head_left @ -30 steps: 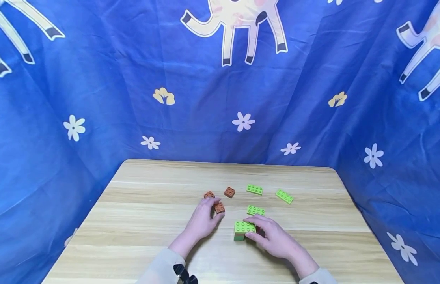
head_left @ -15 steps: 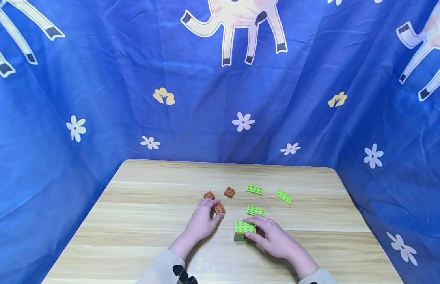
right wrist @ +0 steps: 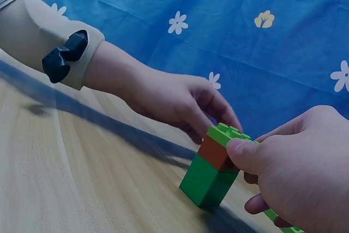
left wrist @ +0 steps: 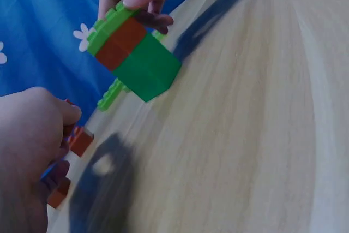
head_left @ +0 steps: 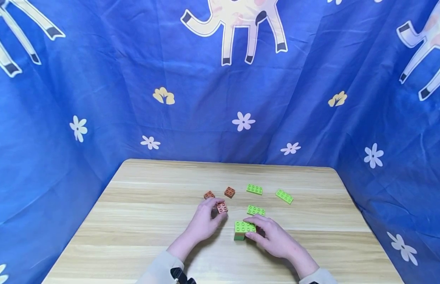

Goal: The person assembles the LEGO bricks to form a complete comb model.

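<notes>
My left hand [head_left: 203, 221] pinches a small brown four-stud toy brick [head_left: 222, 208] between thumb and fingers, just above the table. In the left wrist view that brick is mostly hidden behind the hand [left wrist: 27, 145]. To the right, my right hand [head_left: 275, 238] holds a block stack [head_left: 240, 228] by its right end, thumb in front and fingers behind. The stack [right wrist: 210, 173] stands upright on the table: dark green at the bottom, brown in the middle, a light green studded plate [head_left: 243, 225] on top.
Two more brown bricks lie beyond my left hand, a left one [head_left: 209, 195] and a right one [head_left: 229, 192]. Light green plates lie behind the stack [head_left: 256, 210], farther back [head_left: 254, 189] and at the right [head_left: 284, 196]. A blue curtain [head_left: 220, 118] surrounds the wooden table [head_left: 142, 221].
My left hand has picked up the near brown brick and shifted it slightly right, raising and tilting it. My right hand and the stack have stayed put.
</notes>
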`<state>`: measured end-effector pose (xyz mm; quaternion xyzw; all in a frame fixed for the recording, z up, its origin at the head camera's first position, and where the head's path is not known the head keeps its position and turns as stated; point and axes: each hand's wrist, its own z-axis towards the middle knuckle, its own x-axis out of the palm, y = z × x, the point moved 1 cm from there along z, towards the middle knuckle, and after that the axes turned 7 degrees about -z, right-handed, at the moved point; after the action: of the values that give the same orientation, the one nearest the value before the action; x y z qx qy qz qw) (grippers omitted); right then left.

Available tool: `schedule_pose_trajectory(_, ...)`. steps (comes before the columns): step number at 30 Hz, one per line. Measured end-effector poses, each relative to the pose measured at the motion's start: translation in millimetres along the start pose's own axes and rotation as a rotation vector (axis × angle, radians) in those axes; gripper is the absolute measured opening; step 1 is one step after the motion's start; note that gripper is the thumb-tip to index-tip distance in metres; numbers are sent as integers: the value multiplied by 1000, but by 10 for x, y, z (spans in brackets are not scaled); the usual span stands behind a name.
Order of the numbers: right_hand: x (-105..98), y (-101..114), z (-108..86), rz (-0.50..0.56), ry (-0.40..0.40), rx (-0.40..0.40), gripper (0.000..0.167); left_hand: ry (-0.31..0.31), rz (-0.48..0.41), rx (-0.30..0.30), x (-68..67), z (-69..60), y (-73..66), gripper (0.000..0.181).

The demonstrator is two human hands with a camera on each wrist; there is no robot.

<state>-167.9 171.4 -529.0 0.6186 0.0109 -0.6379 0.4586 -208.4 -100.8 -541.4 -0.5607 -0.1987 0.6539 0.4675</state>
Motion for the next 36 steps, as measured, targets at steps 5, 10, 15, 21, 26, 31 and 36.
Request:
schedule_pose_trajectory(5, -8, 1, 6, 2, 0, 3, 46, 41, -51, 37, -27, -7, -152, 48)
schedule_pose_trajectory(10, -16, 9, 7, 3, -4, 5, 46, 53, -85, 75, -32, -24, -252, 49)
schedule_pose_trajectory(15, -14, 14, 6, 0, 1, 17, 46, 53, -132, 90, -26, -42, -334, 46)
schedule_pose_trajectory(21, -10, 17, 14, 1, -2, 10, 46, 79, -238, 81, -32, -55, -404, 44)
schedule_pose_trajectory(26, -10, 24, 17, 0, -4, 11, 44, 132, -276, 77, -35, -69, -435, 42)
schedule_pose_trajectory(31, -13, 27, 18, 6, 1, 15, 42, 174, -278, 89, -21, -84, -455, 42)
schedule_pose_trajectory(36, -13, 24, 21, 10, 9, 19, 43, 221, -275, 119, 4, -102, -465, 42)
